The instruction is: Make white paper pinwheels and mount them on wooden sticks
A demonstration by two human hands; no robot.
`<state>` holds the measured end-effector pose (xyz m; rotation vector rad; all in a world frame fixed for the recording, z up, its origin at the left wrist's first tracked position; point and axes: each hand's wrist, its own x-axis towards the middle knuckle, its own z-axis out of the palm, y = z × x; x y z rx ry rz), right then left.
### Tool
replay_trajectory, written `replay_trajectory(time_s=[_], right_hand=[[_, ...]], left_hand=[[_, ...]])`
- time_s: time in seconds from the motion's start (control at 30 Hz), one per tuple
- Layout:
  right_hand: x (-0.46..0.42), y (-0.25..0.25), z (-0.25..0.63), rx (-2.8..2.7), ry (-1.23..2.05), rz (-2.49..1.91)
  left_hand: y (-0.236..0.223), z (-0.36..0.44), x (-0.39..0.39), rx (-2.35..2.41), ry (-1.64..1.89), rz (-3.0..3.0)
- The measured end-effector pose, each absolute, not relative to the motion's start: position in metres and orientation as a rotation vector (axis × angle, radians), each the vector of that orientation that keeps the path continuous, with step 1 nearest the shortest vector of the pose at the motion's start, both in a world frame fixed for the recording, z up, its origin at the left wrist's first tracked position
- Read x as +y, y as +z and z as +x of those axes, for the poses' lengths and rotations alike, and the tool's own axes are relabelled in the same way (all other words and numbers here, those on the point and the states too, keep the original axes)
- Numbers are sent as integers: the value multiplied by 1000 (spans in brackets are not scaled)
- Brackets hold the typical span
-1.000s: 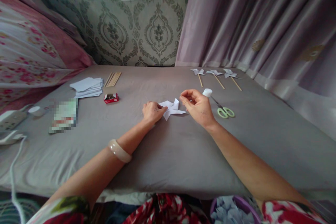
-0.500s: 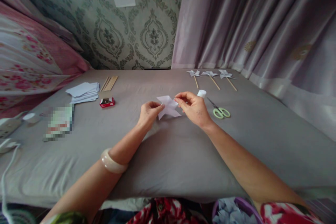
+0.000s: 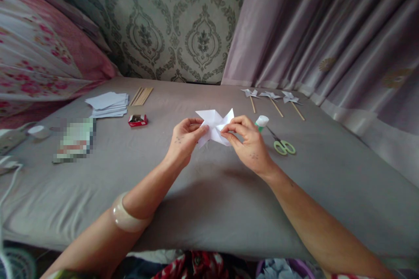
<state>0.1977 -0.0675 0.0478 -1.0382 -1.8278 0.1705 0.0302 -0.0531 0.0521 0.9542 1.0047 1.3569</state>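
A white paper pinwheel (image 3: 212, 118) with folded points is held up between my two hands over the grey bed-like surface. My left hand (image 3: 188, 137) pinches its left side, thumb in front. With thumb and fingertips closed, my right hand (image 3: 247, 141) grips a point folded toward the middle on the right side. Just beyond my right hand stands a glue stick (image 3: 262, 122) with a white cap, partly hidden by that hand. Scissors (image 3: 284, 147) with light green handles lie to its right.
Three paper pinwheels on sticks (image 3: 271, 96) lie at the back right. At the back left are stacked white paper (image 3: 108, 103), wooden sticks (image 3: 142, 96) and a small red box (image 3: 138, 120). A power strip (image 3: 11, 140) sits at the left edge; a purple basket (image 3: 303, 268) holds paper scraps below.
Both hands have raised and tilted the paper pinwheel. My right hand has brought a right-hand point inward toward the centre. The head view has shifted slightly.
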Motion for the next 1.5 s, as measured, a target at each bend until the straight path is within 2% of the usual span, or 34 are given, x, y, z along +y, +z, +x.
replay_trajectory(time_s=[0.4, 1.5], right_hand=[[-75, 47, 194, -1796, -26, -1107], [-80, 55, 193, -1750, -126, -1131]], left_hand=[[54, 32, -58, 867, 1315, 891], [60, 39, -72, 779, 1291, 1056]])
